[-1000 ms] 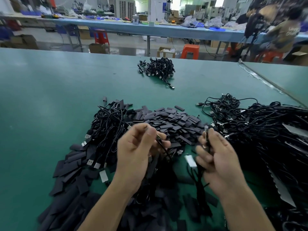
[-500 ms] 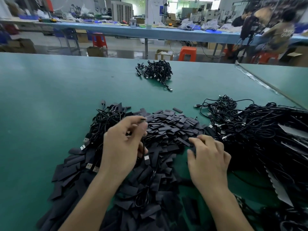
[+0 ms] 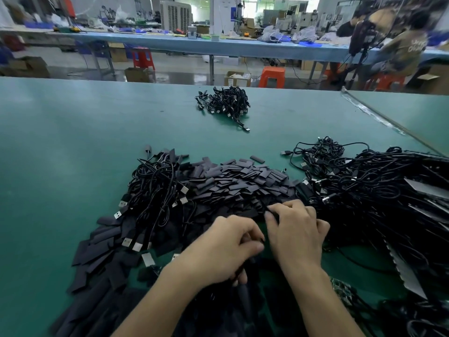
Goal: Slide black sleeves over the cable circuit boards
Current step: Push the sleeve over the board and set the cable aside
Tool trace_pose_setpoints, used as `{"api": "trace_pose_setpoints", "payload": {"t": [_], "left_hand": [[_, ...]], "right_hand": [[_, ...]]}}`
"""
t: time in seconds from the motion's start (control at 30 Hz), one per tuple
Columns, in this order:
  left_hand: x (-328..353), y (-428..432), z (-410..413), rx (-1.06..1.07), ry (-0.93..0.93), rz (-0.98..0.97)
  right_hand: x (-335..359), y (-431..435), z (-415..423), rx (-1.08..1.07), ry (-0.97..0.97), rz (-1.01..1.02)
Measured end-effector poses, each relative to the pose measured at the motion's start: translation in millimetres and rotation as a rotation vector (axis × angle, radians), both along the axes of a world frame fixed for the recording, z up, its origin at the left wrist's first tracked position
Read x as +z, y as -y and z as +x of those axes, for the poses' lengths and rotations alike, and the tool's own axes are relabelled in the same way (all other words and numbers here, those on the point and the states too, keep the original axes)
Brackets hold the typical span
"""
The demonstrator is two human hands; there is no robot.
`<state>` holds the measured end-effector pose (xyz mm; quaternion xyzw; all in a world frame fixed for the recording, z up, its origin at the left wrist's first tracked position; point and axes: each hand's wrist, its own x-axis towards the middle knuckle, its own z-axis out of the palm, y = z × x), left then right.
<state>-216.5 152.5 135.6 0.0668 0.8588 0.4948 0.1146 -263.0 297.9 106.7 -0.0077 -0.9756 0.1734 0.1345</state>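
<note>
A heap of flat black sleeves [image 3: 243, 181] lies in the middle of the green table [image 3: 60, 154]. More sleeves spread toward the near left. My left hand [image 3: 226, 249] is curled round a black cable [image 3: 243, 295], which hangs out below the fist. My right hand [image 3: 296, 229] is right beside it at the heap's near edge. Its thumb and forefinger pinch a black sleeve [image 3: 266, 209]. No circuit board shows in either hand.
A tangle of black USB cables [image 3: 155, 190] lies to the left of the heap. A much larger tangle [image 3: 376, 195] fills the right side. A small cable bundle [image 3: 226, 103] sits far back. Beyond the table are benches, stools and seated people.
My left hand has dropped from above the heap and come in close beside my right. My right hand, flat on the sleeves before, now pinches one at the heap's edge.
</note>
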Motion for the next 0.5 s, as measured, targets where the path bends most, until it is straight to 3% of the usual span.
{"api": "trace_pose_setpoints", "payload": {"t": [0.13, 0.3, 0.4, 0.5], "left_hand": [[-6, 2, -2, 0.121, -0.06, -0.084], [-18, 12, -8, 0.342, -0.058, 0.191], [-26, 18, -9, 0.369, -0.007, 0.366], [-29, 24, -7, 0.367, 0.019, 0.454]], "right_hand": [[0, 0, 1, 0.037, -0.16, -0.159], [2, -3, 8, 0.315, -0.108, -0.403], [-2, -3, 12, 0.396, -0.009, -0.334], [-1, -6, 8, 0.229, -0.089, -0.187]]}}
